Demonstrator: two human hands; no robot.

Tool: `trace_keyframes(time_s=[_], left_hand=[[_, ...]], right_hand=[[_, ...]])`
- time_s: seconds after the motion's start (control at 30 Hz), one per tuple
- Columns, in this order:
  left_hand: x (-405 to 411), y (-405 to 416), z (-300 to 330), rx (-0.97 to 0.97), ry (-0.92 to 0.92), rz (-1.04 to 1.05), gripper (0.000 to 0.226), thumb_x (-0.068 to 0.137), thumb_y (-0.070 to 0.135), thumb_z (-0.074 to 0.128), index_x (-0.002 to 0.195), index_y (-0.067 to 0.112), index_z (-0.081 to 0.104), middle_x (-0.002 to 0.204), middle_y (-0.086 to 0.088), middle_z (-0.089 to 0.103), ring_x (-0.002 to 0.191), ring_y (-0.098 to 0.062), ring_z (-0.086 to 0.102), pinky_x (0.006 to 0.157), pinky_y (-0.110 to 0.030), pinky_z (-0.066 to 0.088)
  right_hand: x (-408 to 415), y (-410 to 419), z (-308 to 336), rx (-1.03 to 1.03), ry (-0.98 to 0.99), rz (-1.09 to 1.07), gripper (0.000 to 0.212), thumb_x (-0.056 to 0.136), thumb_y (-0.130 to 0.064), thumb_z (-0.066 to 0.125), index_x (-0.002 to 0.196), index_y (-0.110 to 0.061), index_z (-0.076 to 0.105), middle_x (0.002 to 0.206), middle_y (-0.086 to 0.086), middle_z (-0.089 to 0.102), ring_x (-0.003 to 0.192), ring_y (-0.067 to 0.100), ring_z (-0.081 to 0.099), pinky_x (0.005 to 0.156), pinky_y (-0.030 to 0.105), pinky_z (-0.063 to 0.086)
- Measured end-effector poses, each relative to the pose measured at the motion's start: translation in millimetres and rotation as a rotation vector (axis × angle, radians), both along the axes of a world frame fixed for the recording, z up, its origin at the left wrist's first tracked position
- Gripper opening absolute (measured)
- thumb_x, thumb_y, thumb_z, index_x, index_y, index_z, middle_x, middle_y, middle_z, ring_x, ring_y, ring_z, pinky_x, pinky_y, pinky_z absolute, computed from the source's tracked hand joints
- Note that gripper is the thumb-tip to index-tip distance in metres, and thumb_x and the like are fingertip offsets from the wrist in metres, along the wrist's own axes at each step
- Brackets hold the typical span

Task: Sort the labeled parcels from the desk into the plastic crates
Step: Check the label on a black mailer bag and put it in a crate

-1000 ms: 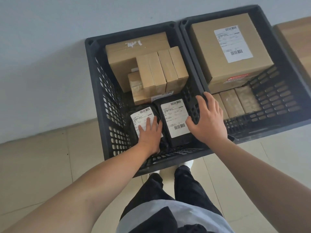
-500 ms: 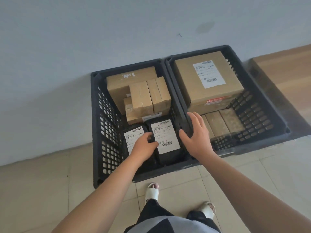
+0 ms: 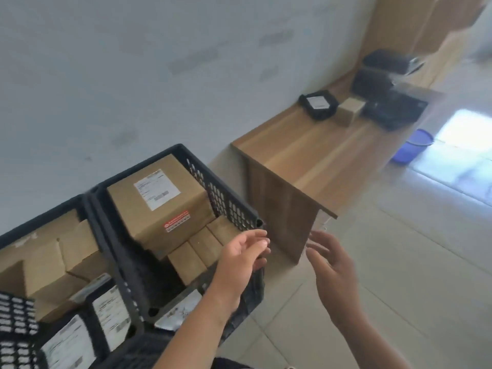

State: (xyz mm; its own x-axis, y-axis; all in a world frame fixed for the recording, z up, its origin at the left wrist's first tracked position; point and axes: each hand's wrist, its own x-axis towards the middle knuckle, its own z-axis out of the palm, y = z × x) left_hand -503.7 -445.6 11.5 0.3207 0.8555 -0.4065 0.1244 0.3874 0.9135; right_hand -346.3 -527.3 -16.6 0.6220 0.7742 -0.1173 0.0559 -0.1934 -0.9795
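Two black plastic crates stand side by side on the floor at lower left. The left crate (image 3: 16,312) holds brown boxes and two black labeled parcels (image 3: 66,342). The right crate (image 3: 229,203) holds a large labeled cardboard box (image 3: 157,201) and small brown boxes. My left hand (image 3: 241,258) hovers over the right crate's near corner, fingers relaxed, holding nothing. My right hand (image 3: 332,265) is raised beside it over the floor, fingers spread, empty. On the wooden desk (image 3: 306,153) at right lie a black labeled parcel (image 3: 318,103) and a small brown box (image 3: 350,110).
Dark devices (image 3: 394,107) sit further along the desk, with more black equipment (image 3: 388,61) behind. A blue bucket (image 3: 412,146) stands on the tiled floor past the desk. The pale wall runs behind the crates and desk.
Both hands have lifted out of the left crate, leaving the two black parcels in it. The view has swung right and up, bringing the desk into sight.
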Motion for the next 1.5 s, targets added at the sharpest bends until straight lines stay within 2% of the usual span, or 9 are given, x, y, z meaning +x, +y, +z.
trace_keyframes(time_s=[0.13, 0.27, 0.5, 0.6, 0.7, 0.83, 0.97, 1.13, 1.5], left_hand=[[90, -11, 3, -0.008, -0.010, -0.158, 0.015, 0.101, 0.009, 0.063, 0.109, 0.015, 0.074, 0.109, -0.011, 0.075, 0.096, -0.019, 0.073, 0.089, -0.033, 0.061], [169, -4, 4, 0.000, 0.007, -0.292, 0.016, 0.100, 0.006, 0.063, 0.110, 0.012, 0.074, 0.108, -0.017, 0.075, 0.091, -0.019, 0.070, 0.082, -0.030, 0.060], [297, 28, -13, -0.033, 0.045, -0.435, 0.017, 0.099, 0.007, 0.064, 0.111, 0.013, 0.074, 0.113, -0.016, 0.074, 0.092, -0.018, 0.070, 0.096, -0.043, 0.057], [363, 56, -18, -0.038, 0.040, -0.454, 0.016, 0.099, 0.009, 0.065, 0.112, 0.014, 0.073, 0.115, -0.013, 0.074, 0.094, -0.017, 0.071, 0.092, -0.036, 0.058], [427, 87, -12, -0.042, 0.032, -0.485, 0.015, 0.100, 0.011, 0.064, 0.112, 0.016, 0.072, 0.115, -0.010, 0.073, 0.098, -0.018, 0.070, 0.087, -0.029, 0.058], [511, 126, -4, -0.038, -0.017, -0.506, 0.015, 0.099, 0.010, 0.065, 0.110, 0.015, 0.073, 0.116, -0.012, 0.074, 0.095, -0.016, 0.069, 0.089, -0.033, 0.058], [577, 148, -7, -0.052, 0.001, -0.529, 0.015, 0.098, 0.010, 0.066, 0.109, 0.016, 0.074, 0.115, -0.011, 0.074, 0.093, -0.015, 0.069, 0.088, -0.034, 0.057], [649, 169, -22, -0.042, 0.057, -0.511, 0.016, 0.097, 0.009, 0.066, 0.109, 0.016, 0.075, 0.111, -0.009, 0.075, 0.091, -0.014, 0.070, 0.086, -0.032, 0.058], [807, 211, -16, 0.020, 0.147, -0.264, 0.019, 0.097, 0.007, 0.066, 0.107, 0.019, 0.076, 0.108, -0.009, 0.076, 0.100, -0.022, 0.071, 0.089, -0.036, 0.059]], right_hand=[[74, -32, 6, 0.036, 0.081, -0.191, 0.033, 0.096, 0.001, 0.061, 0.106, -0.030, 0.070, 0.096, -0.020, 0.077, 0.097, -0.001, 0.072, 0.074, 0.014, 0.051], [141, -49, 6, 0.037, 0.125, -0.314, 0.029, 0.096, -0.002, 0.064, 0.107, -0.028, 0.073, 0.100, -0.008, 0.078, 0.099, 0.007, 0.072, 0.088, 0.035, 0.056], [255, -32, 3, 0.021, 0.186, -0.425, 0.022, 0.095, -0.010, 0.067, 0.108, -0.026, 0.075, 0.099, -0.011, 0.078, 0.102, 0.011, 0.072, 0.097, 0.044, 0.056], [313, -10, 7, 0.005, 0.184, -0.462, 0.024, 0.084, -0.026, 0.070, 0.107, -0.027, 0.075, 0.098, -0.010, 0.078, 0.103, 0.015, 0.072, 0.097, 0.046, 0.055], [371, 10, 15, -0.037, 0.168, -0.455, 0.022, 0.090, -0.015, 0.072, 0.107, -0.027, 0.075, 0.099, -0.007, 0.078, 0.102, 0.015, 0.072, 0.096, 0.046, 0.056], [444, 35, 30, -0.036, 0.158, -0.485, 0.029, 0.078, -0.027, 0.069, 0.107, -0.026, 0.076, 0.097, -0.008, 0.078, 0.101, 0.019, 0.073, 0.093, 0.042, 0.057], [507, 45, 24, -0.032, 0.196, -0.544, 0.024, 0.094, -0.005, 0.065, 0.107, -0.022, 0.076, 0.098, -0.005, 0.079, 0.103, 0.025, 0.072, 0.093, 0.044, 0.057], [587, 65, 8, -0.037, 0.268, -0.580, 0.024, 0.094, -0.001, 0.064, 0.105, -0.019, 0.077, 0.096, -0.002, 0.079, 0.103, 0.026, 0.072, 0.090, 0.042, 0.057], [800, 157, 5, -0.037, 0.320, -0.321, 0.021, 0.097, -0.002, 0.061, 0.107, -0.015, 0.074, 0.102, 0.009, 0.076, 0.100, 0.028, 0.072, 0.093, 0.045, 0.055]])
